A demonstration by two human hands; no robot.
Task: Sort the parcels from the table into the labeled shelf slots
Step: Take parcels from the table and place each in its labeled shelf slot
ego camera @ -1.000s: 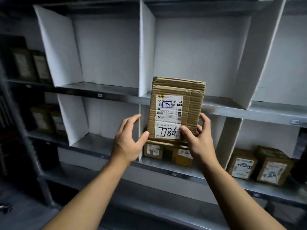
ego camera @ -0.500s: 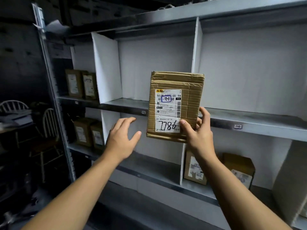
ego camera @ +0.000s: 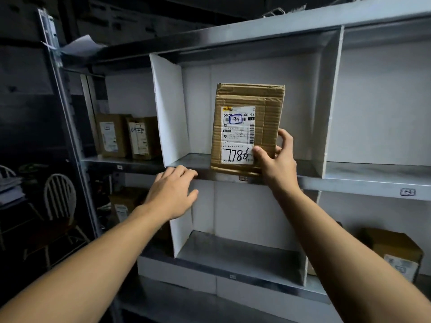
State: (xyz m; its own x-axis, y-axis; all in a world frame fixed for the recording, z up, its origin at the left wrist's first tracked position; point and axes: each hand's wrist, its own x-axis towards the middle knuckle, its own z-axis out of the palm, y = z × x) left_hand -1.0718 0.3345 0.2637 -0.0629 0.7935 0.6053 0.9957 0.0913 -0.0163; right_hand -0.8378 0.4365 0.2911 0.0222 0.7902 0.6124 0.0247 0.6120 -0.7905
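Note:
A brown cardboard parcel with a white label marked "7786" stands upright at the front edge of an upper shelf slot. My right hand grips its lower right corner, thumb on the label. White dividers wall this slot on both sides, and nothing else stands in it. My left hand hovers just below the shelf's front lip to the left of the parcel, fingers apart, holding nothing.
Two labelled parcels stand in the slot to the left. Another parcel sits low at the right, and one low at the left. The metal shelf upright runs down the left. White chairs stand beyond it.
The view has swung left and closer to the shelf. My right hand has raised the parcel to the upper slot's front edge. My left hand has risen to the shelf lip, still off the parcel.

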